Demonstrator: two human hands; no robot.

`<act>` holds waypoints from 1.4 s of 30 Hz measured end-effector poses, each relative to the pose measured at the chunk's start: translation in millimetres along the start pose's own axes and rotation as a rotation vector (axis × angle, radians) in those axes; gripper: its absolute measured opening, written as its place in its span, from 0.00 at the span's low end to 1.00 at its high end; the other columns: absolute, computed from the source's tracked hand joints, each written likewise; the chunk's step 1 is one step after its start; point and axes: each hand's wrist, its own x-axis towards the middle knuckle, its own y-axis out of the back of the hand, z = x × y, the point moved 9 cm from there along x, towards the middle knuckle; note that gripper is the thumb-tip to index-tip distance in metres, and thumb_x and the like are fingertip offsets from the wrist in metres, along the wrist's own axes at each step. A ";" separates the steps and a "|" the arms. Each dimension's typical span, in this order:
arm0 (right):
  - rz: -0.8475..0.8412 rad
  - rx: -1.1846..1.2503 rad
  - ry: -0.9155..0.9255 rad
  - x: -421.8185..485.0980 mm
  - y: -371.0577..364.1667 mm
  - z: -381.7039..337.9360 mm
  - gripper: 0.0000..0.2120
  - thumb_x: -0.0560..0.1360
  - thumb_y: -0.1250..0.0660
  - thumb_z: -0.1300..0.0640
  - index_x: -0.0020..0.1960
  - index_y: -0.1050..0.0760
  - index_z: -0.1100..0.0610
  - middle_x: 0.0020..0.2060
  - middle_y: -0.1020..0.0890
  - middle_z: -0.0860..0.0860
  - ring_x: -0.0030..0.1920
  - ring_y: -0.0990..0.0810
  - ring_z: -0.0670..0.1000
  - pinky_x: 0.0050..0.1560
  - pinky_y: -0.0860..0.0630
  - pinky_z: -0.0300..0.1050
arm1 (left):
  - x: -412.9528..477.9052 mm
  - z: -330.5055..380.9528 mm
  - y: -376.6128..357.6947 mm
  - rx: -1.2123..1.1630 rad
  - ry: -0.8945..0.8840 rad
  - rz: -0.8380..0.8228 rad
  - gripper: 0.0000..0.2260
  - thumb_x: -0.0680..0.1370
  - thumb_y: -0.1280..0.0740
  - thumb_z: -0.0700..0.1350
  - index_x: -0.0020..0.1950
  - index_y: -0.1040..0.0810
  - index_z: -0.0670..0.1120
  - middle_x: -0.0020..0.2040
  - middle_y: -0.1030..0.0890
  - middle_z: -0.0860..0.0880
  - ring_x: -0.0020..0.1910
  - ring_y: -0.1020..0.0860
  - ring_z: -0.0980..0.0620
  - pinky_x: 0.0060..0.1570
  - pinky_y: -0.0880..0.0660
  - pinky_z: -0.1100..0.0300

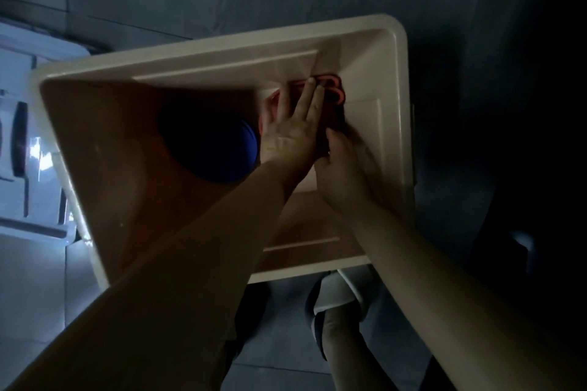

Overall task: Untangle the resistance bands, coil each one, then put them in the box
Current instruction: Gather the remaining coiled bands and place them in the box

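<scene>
While the left hand (290,133) lies flat with fingers spread, pressing the red band (330,90) to the floor of the box (222,51), the right hand (341,168) curls beside it, its grip hidden. Red loops poke out just beyond the left fingertips (310,82), toward the far right corner. 1 blue coil (246,144) sits just left of that hand.

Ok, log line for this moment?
stage: placing | left hand: pressing red band flat | right hand: on band | blue band: in box
</scene>
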 end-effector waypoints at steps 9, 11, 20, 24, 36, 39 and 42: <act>0.018 -0.033 -0.073 13.7 -1.6 8.4 0.26 0.79 0.45 0.63 0.75 0.46 0.53 0.74 0.41 0.51 0.72 0.39 0.52 0.70 0.42 0.42 | -26.6 -53.0 -4.0 -0.774 0.353 0.174 0.26 0.78 0.43 0.35 0.75 0.45 0.41 0.74 0.43 0.42 0.73 0.42 0.45 0.67 0.42 0.57; 0.023 -0.025 -0.076 14.6 -0.9 7.1 0.26 0.79 0.45 0.63 0.75 0.46 0.53 0.74 0.42 0.51 0.72 0.39 0.52 0.69 0.41 0.42 | -18.4 -53.9 -7.1 -0.802 0.368 0.131 0.25 0.77 0.42 0.36 0.74 0.42 0.42 0.73 0.40 0.43 0.70 0.38 0.45 0.64 0.39 0.57; -0.023 -0.123 -0.074 -43.4 6.2 -25.3 0.25 0.78 0.40 0.58 0.73 0.43 0.57 0.71 0.37 0.56 0.69 0.35 0.55 0.66 0.37 0.46 | -89.5 -48.6 39.7 -0.650 0.282 0.034 0.24 0.75 0.38 0.37 0.71 0.37 0.44 0.71 0.35 0.45 0.69 0.36 0.44 0.65 0.37 0.52; -0.047 -0.173 -0.005 -109.4 19.8 -57.9 0.23 0.77 0.38 0.61 0.70 0.38 0.62 0.65 0.31 0.60 0.66 0.31 0.57 0.63 0.34 0.46 | -167.2 -56.4 81.8 -0.560 0.300 -0.036 0.26 0.76 0.39 0.39 0.74 0.42 0.44 0.72 0.38 0.44 0.70 0.37 0.44 0.66 0.40 0.56; -0.084 -0.429 0.079 -372.8 56.3 -148.0 0.20 0.76 0.37 0.60 0.67 0.33 0.63 0.64 0.31 0.61 0.65 0.32 0.58 0.65 0.37 0.46 | -457.9 -109.8 210.7 -0.512 0.404 -0.092 0.24 0.78 0.39 0.44 0.73 0.41 0.45 0.72 0.37 0.45 0.69 0.34 0.46 0.64 0.35 0.54; -0.136 -0.509 0.099 -437.6 44.9 -164.5 0.21 0.77 0.38 0.57 0.68 0.34 0.60 0.67 0.32 0.58 0.67 0.34 0.56 0.66 0.37 0.45 | -532.7 -118.7 226.2 -0.542 0.430 -0.104 0.23 0.78 0.38 0.45 0.72 0.40 0.44 0.69 0.34 0.43 0.66 0.31 0.45 0.63 0.32 0.51; -0.159 -0.572 0.167 -495.3 30.6 -181.0 0.21 0.77 0.38 0.56 0.69 0.35 0.59 0.67 0.33 0.58 0.67 0.33 0.56 0.66 0.36 0.45 | -599.3 -129.9 240.3 -0.562 0.470 -0.047 0.23 0.78 0.38 0.46 0.72 0.39 0.44 0.68 0.33 0.42 0.65 0.30 0.44 0.63 0.32 0.52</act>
